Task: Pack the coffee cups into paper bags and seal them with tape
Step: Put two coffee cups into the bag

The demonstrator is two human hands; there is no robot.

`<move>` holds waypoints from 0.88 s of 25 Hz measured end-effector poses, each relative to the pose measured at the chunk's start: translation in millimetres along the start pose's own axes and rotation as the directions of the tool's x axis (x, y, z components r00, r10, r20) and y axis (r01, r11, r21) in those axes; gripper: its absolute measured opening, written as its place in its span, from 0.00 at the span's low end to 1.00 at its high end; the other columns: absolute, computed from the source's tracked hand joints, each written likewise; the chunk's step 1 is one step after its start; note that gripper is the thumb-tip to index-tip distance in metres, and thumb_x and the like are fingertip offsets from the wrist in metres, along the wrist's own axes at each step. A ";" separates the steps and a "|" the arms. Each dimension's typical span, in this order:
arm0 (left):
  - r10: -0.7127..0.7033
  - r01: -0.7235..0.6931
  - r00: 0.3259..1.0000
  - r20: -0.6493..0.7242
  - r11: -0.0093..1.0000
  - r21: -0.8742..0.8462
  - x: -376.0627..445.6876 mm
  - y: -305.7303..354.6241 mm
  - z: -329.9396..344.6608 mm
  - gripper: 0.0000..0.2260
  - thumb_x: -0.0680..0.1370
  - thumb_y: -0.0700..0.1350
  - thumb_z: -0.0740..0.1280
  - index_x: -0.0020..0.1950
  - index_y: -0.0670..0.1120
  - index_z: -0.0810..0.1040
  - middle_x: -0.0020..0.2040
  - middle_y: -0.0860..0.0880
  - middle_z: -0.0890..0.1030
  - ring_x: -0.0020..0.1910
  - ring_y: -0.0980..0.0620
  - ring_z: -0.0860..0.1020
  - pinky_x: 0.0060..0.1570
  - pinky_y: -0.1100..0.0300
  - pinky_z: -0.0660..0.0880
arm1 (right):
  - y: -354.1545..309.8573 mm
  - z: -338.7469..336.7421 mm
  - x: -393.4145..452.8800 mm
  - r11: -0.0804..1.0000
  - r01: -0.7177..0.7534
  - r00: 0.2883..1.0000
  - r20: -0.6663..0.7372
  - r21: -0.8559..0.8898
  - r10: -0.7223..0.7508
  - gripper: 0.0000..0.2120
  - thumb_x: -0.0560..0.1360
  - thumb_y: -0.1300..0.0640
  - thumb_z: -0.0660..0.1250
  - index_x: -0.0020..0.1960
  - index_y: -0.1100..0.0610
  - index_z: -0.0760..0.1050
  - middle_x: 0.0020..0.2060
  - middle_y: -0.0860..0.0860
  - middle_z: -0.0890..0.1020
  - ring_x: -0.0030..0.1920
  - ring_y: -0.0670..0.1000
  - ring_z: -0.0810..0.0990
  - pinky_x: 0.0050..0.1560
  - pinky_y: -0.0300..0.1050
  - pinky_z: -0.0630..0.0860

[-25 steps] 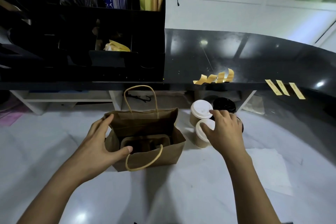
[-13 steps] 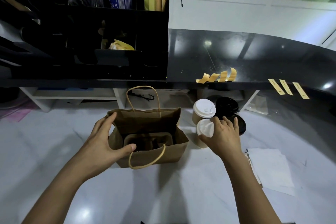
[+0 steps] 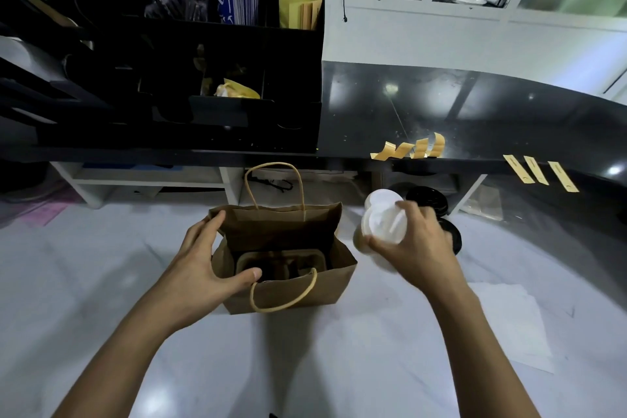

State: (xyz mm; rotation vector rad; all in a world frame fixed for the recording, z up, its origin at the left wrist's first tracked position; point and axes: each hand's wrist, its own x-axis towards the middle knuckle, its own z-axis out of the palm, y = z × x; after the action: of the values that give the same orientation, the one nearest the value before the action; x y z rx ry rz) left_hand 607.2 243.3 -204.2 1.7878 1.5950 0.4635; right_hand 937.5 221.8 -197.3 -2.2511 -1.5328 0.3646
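White marble counter (image 3: 339, 366) underfoot of everything, running out to the near edge; black glossy ledge (image 3: 475, 119) along the far edge, with a black organiser (image 3: 169, 85) on its left part. Brown paper bag (image 3: 288, 268) upright near the middle of the counter, mouth open, a moulded cup carrier (image 3: 281, 261) seated inside at the bottom, one twisted handle standing up at the back and the other drooping over the front wall. Left hand (image 3: 203, 268) spread at the bag's left rim, fingers along the outer wall and thumb hooked over the front edge, holding the mouth open. Right hand (image 3: 410, 248) just right of the bag, fingers curled round a white-lidded cup (image 3: 381, 224), lifted clear of the counter and blurred. A second white lid (image 3: 380, 200) peeking out behind it; whether touching, cannot tell. Black-lidded cups (image 3: 427, 200) behind the right hand, toward the far edge. White paper sheets (image 3: 509, 322) flat toward the right edge of the counter. Curled yellow tape pieces (image 3: 410, 149) stuck along the ledge's front edge, three more tape strips (image 3: 536, 173) further right.
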 end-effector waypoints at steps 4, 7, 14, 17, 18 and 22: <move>-0.005 0.005 1.000 -0.003 1.000 -0.004 2.7 -1.3 -0.2 0.50 0.66 0.67 0.71 0.81 0.59 0.48 0.80 0.59 0.50 0.77 0.46 0.60 0.69 0.46 0.68 | -27.1 -36.9 -3.2 0.970 0.154 0.967 -0.231 0.186 -0.109 0.40 0.67 0.34 0.75 0.74 0.43 0.64 0.67 0.51 0.67 0.67 0.56 0.70 0.66 0.59 0.73; 0.003 -0.003 1.000 0.002 1.000 -0.016 4.1 -0.6 0.1 0.50 0.67 0.66 0.72 0.81 0.59 0.48 0.80 0.59 0.50 0.77 0.46 0.60 0.69 0.45 0.68 | -45.6 -52.9 -12.1 0.902 0.276 0.925 -0.346 0.331 -0.157 0.37 0.68 0.38 0.76 0.73 0.43 0.66 0.67 0.48 0.67 0.68 0.52 0.70 0.61 0.41 0.72; 0.013 -0.013 1.000 -0.008 1.000 -0.016 5.1 -2.3 0.6 0.53 0.63 0.66 0.73 0.81 0.57 0.49 0.80 0.58 0.51 0.76 0.46 0.61 0.70 0.45 0.69 | -84.7 -62.2 -36.1 0.673 0.491 0.869 -0.361 0.553 -0.338 0.33 0.69 0.39 0.73 0.70 0.44 0.68 0.65 0.46 0.72 0.66 0.47 0.73 0.57 0.36 0.75; 0.026 -0.026 1.000 -0.001 0.999 -0.027 6.1 -4.8 0.9 0.53 0.63 0.66 0.75 0.80 0.59 0.49 0.80 0.59 0.51 0.76 0.47 0.61 0.70 0.47 0.70 | -96.9 -61.4 -36.6 0.635 0.452 0.873 -0.164 0.626 -0.459 0.31 0.69 0.37 0.71 0.69 0.44 0.70 0.63 0.47 0.75 0.64 0.46 0.75 0.55 0.37 0.77; 0.027 -0.027 1.000 0.005 0.999 -0.040 6.5 -6.2 0.9 0.53 0.63 0.65 0.76 0.80 0.60 0.49 0.80 0.60 0.51 0.76 0.47 0.61 0.70 0.47 0.70 | -100.6 -60.6 -35.8 0.647 0.430 0.867 -0.088 0.630 -0.491 0.31 0.68 0.36 0.71 0.68 0.43 0.70 0.62 0.46 0.75 0.64 0.46 0.75 0.55 0.39 0.78; 0.047 -0.045 0.999 0.014 0.995 -0.086 5.4 -10.6 -1.3 0.56 0.59 0.71 0.75 0.80 0.63 0.49 0.79 0.63 0.51 0.74 0.48 0.64 0.69 0.47 0.72 | -112.1 -50.4 -29.4 0.777 0.400 0.844 0.135 0.486 -0.519 0.31 0.70 0.34 0.72 0.69 0.38 0.67 0.60 0.40 0.71 0.62 0.44 0.73 0.55 0.44 0.80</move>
State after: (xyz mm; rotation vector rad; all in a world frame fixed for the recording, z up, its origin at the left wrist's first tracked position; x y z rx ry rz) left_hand 599.7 248.9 -211.5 1.7627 1.5030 0.5295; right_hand 855.2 222.2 -101.4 -1.4534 -1.8487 0.7933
